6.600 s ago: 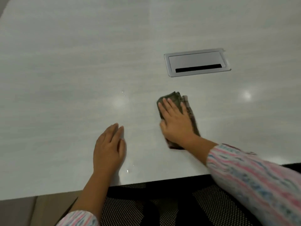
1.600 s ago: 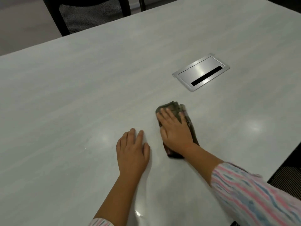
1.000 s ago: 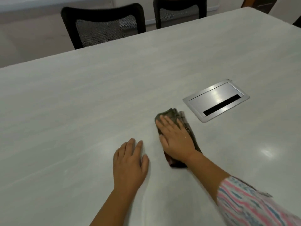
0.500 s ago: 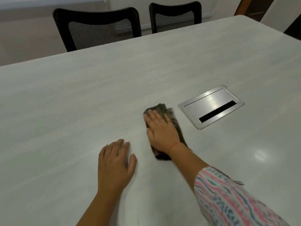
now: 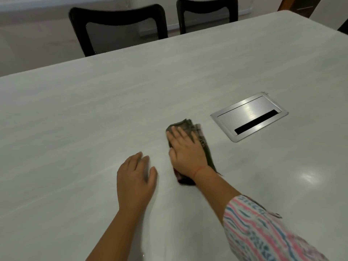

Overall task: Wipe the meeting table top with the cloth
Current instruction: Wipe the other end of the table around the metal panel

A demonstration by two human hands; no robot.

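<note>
Two hands lie flat on the pale table (image 5: pixel 84 113). The right hand (image 5: pixel 185 153), fingers straight and together, presses on a dark folded cloth (image 5: pixel 186 123) near the middle of the view; the cloth shows past the fingertips and along the hand's outer side. The left hand (image 5: pixel 134 178) rests palm down on bare tabletop at eight o'clock from the cloth, near but apart, fingers relaxed, holding nothing. At two o'clock from the cloth a metal cable hatch (image 5: pixel 248 115) sits in the top, not touching it. Toward twelve o'clock, at the far edge, stand a black chair (image 5: pixel 116 29) and a second chair (image 5: pixel 207 14).
</note>
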